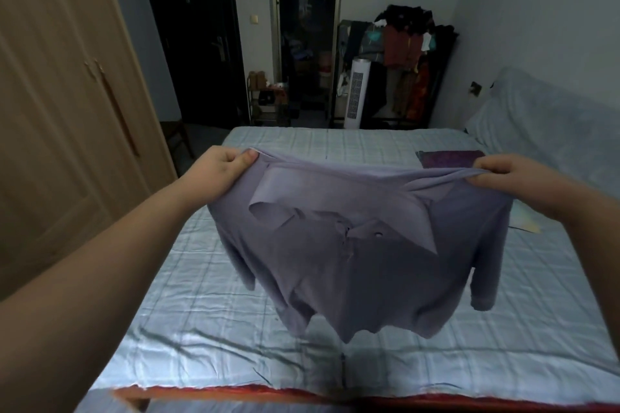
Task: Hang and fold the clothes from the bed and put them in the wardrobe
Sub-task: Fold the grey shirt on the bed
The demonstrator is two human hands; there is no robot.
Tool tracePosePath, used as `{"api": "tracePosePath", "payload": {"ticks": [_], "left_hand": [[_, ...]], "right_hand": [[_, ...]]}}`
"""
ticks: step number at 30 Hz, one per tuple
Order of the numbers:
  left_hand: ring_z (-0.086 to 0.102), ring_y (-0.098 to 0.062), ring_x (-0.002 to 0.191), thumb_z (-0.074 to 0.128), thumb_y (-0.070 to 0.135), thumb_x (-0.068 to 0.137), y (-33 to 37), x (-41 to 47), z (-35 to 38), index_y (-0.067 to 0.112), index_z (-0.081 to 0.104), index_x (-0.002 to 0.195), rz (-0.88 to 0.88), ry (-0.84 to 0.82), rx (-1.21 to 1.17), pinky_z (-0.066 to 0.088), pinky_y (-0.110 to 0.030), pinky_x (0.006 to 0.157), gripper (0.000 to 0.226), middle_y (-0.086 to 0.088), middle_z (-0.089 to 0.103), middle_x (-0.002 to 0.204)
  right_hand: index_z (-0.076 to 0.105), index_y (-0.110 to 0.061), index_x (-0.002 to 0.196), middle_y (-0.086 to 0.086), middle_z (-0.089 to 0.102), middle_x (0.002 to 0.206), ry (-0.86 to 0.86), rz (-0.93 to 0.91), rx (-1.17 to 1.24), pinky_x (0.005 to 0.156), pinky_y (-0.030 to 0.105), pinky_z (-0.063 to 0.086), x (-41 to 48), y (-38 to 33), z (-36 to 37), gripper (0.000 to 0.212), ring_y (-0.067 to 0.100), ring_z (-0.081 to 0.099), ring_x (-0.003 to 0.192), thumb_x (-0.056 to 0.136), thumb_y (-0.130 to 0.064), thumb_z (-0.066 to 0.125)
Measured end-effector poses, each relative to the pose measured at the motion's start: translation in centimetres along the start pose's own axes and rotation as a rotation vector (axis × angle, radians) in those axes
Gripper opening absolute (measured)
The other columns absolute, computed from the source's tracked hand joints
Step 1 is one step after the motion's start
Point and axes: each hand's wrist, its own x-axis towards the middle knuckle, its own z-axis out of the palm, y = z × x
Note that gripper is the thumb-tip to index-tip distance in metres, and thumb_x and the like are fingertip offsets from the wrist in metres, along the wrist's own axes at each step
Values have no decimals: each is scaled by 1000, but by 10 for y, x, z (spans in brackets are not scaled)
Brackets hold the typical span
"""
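The person holds a lavender polo shirt [369, 251] in the air above the bed [208, 322], spread between both hands. The left hand [219, 171] pinches one corner of the shirt's upper edge, the right hand [513, 178] pinches the other, and the collar hangs toward the bed. A folded purple cloth [449, 158] lies on the bed beyond the shirt. The folding step seems just begun; next the shirt likely needs laying flat on the bed, sleeves smoothed. The wardrobe [57, 104] stands closed left of the bed
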Motion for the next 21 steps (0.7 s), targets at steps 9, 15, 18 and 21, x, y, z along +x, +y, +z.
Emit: {"api": "tracePosePath", "payload": {"ticks": [9, 15, 18, 21], "left_hand": [[60, -8, 75, 70, 31, 82, 5, 14, -14, 13, 67, 90, 108, -395, 114, 46, -30, 73, 20, -1, 67, 84], [55, -14, 75, 59, 43, 96, 1, 17, -2, 12, 67, 87, 123, -256, -9, 42, -35, 73, 34, -7, 63, 80], [53, -21, 78, 55, 42, 95, -4, 14, 13, 5, 65, 88, 151, -289, -98, 40, -38, 75, 39, -28, 59, 87], [52, -23, 77, 55, 37, 100, -8, 26, 38, -5, 59, 89, 127, -257, -158, 39, -39, 74, 44, -33, 57, 87]], "right_hand": [[51, 12, 88, 15, 52, 80, 233, 42, 159, 68, 38, 35, -8, 33, -10, 112, 26, 47, 74, 37, -85, 74], [51, 15, 94, 16, 58, 82, 118, -2, 287, 63, 26, 44, -22, 55, -36, 67, 25, 53, 77, 67, -40, 78], [57, 4, 87, 17, 58, 77, 92, 20, 341, 58, 23, 48, -26, 78, -49, 48, 26, 56, 70, 68, -32, 82], [67, -12, 79, 15, 63, 72, 167, 52, 303, 57, 19, 49, -16, 98, -51, 44, 17, 61, 66, 59, -47, 85]]}}
